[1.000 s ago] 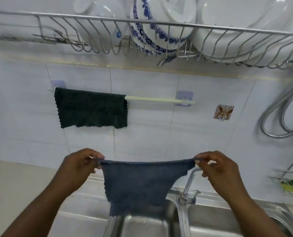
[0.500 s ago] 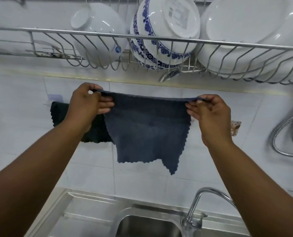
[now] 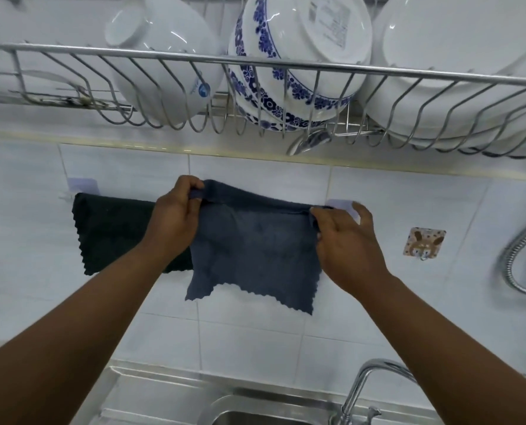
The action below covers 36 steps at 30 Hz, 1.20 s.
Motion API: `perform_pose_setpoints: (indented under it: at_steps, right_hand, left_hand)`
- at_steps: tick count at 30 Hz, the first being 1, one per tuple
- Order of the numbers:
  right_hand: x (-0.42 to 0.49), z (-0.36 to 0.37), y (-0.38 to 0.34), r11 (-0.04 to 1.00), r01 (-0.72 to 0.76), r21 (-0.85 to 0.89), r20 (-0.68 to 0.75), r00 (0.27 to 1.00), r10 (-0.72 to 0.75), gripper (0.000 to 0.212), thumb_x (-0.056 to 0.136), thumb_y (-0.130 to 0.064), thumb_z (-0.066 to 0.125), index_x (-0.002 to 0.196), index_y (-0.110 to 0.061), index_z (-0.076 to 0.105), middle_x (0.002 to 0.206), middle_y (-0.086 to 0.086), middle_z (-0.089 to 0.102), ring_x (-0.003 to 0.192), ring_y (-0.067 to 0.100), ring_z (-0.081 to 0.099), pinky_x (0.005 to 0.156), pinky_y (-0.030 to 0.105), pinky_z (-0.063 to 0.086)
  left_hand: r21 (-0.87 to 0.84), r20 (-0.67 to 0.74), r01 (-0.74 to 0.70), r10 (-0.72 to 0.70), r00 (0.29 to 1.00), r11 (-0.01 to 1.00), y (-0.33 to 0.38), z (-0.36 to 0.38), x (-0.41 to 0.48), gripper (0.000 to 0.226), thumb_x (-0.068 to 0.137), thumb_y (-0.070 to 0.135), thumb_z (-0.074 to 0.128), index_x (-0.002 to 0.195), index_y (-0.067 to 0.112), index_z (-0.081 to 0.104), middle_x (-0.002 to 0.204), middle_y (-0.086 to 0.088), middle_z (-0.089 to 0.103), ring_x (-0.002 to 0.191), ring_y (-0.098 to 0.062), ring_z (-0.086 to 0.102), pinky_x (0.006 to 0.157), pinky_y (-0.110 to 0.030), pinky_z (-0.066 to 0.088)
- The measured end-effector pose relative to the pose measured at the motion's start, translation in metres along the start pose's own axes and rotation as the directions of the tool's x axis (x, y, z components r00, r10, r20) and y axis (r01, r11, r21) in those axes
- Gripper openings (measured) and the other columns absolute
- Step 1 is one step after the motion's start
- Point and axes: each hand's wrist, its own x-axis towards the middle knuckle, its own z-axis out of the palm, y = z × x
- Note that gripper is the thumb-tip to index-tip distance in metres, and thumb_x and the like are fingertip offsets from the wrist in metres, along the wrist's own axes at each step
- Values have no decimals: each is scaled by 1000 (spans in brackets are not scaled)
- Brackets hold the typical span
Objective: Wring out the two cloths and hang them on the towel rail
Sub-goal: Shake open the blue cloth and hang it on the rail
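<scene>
Head view: grey-blue cloth (image 3: 255,250), lifted from above the sink (image 3: 249,415) up to the towel rail (image 3: 336,204), pinched at its top corners by left hand (image 3: 175,217) and right hand (image 3: 344,240), beside the already-hung dark green cloth (image 3: 111,234); draping nearly done.

Matt, fuzzy cloths (image 3: 255,250) hang below a shiny metal rack (image 3: 286,65) of glossy bowls (image 3: 298,56).
</scene>
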Motion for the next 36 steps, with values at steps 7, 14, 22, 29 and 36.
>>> perform_pose_setpoints:
  at_steps: [7,14,22,29,36]
  right_hand:
    - [49,-11,-20,844,-8,-537,165,980,114,31,85,-20,58,112,-14,46,74,9,51,81,31,48,69,32,34]
    - [56,-20,-18,892,30,-450,21,1000,-23,18,89,-25,56,99,-15,66,91,15,65,89,36,56,77,36,43]
    - [41,-29,-15,861,283,-423,201,955,-216,27,89,-28,55,111,-14,62,97,11,68,97,32,49,81,39,44]
    - [38,-31,-20,909,240,-340,318,939,-129,32,90,-29,55,120,-18,55,107,8,62,102,29,47,81,34,37]
    - [35,-30,-15,905,251,-343,381,918,-110,33,87,-27,55,119,-19,57,104,7,64,102,29,46,81,35,39]
  left_hand:
    - [555,145,154,-277,950,817,-10,3,26,22,99,37,33,109,20,42,79,-3,60,82,-27,57,97,-45,33]
    - [595,5,187,-236,972,782,0,-4,31,28,86,48,57,96,22,56,96,-7,60,93,-30,56,86,-43,43]
    - [493,364,-2,-204,909,870,-1,-8,21,49,94,61,29,90,23,61,89,-1,63,87,-23,58,84,-43,49]
    - [496,352,-102,-92,931,862,-4,-6,11,40,96,52,34,96,21,58,91,-2,67,84,-23,58,84,-42,47]
    - [497,293,-152,-1,956,854,-8,-6,3,42,96,46,42,116,15,61,116,-10,53,107,-28,48,94,-42,45]
